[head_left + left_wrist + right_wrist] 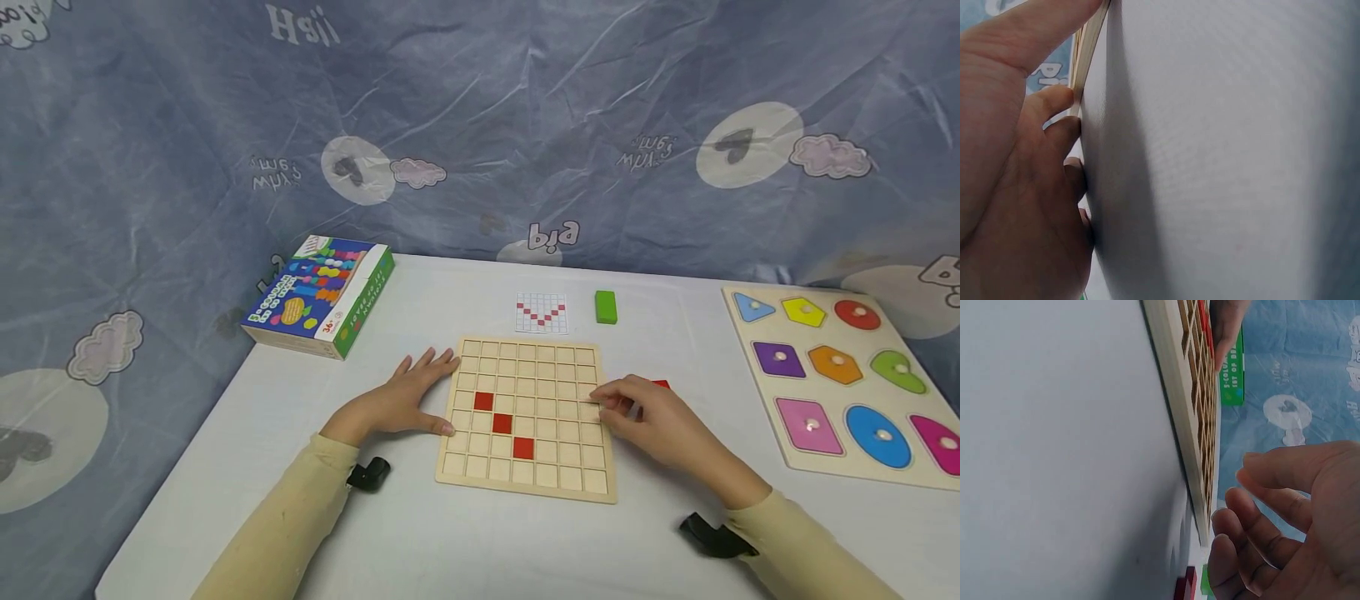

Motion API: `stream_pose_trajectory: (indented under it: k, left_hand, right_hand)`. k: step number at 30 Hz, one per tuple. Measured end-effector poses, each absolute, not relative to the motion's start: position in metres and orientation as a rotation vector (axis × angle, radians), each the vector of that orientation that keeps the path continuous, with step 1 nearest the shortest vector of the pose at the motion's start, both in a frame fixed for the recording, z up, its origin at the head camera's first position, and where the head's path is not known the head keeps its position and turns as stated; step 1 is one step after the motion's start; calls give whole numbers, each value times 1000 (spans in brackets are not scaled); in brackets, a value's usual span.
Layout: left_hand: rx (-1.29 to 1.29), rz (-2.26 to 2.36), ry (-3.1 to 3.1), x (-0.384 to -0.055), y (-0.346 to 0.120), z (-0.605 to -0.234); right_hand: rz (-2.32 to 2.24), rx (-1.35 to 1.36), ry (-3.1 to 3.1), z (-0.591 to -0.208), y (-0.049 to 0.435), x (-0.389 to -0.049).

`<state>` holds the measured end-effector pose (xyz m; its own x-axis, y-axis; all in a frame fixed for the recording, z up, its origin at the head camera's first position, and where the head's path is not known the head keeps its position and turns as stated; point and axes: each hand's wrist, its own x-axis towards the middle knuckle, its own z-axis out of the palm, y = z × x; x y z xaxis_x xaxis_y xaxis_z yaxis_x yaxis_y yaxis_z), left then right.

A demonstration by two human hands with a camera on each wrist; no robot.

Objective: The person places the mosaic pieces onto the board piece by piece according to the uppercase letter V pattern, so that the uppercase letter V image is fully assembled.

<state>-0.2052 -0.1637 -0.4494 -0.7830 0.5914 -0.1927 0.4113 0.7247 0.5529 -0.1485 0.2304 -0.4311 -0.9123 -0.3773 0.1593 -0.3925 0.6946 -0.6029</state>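
Observation:
A wooden grid board (547,493) lies flat on the table, with three red square tiles (502,423) set diagonally in its left half. My left hand (401,400) is spread at the board's left side, thumb and fingertips right at its edge. Over the right edge hovers my right hand (656,421), fingers loosely bent, with nothing visible between thumb and fingertips (1254,461). Red pieces (1185,584) lie beyond the right hand, mostly hidden by it in the head view. A small card (542,313) printed with a red V pattern on a grid lies behind the board.
A green block (606,307) stands right of the card. At the far left is a colourful toy box (318,292). A shape puzzle board (847,383) with knobbed pieces lies on the right. Blue printed cloth (480,125) hangs behind the white table (450,550).

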Motion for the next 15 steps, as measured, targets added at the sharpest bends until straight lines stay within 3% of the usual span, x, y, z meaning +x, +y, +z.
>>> stream_pose_trajectory:
  k: [15]
  left_hand:
    - [788,707,2570,-206,-165,-451]
  right_hand:
    - [902,488,-2864,-439,272,-149]
